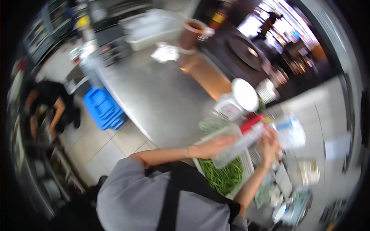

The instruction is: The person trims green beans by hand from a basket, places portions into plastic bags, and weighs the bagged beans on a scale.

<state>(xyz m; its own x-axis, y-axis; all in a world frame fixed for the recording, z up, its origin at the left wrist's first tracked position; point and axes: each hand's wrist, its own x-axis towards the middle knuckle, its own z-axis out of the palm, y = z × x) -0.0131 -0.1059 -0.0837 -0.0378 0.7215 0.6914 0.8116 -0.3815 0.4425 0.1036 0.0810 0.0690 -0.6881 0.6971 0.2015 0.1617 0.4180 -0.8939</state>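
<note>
A translucent plastic bag [241, 148] hangs slantwise over the tray, blurred by motion. Its upper right end is in my right hand [269, 144], whose fingers are closed on it. My left hand [217, 146] reaches across from the left with its fingers stretched out, beside the bag; whether they touch it is unclear. Beneath both hands, green beans [221, 175] fill a pale tray [248, 165]. A red packet [252, 123] lies just past the bag, and a bundle in clear wrapping [212, 125] sits by the tray's far edge.
Beyond the tray stands a white dial scale [231, 107] with a round pan. The steel counter [154, 92] extends away, with a brown container [190, 36] and a white tub [144, 40]. A blue crate [103, 107] is on the floor; another person [52, 100] bends at far left.
</note>
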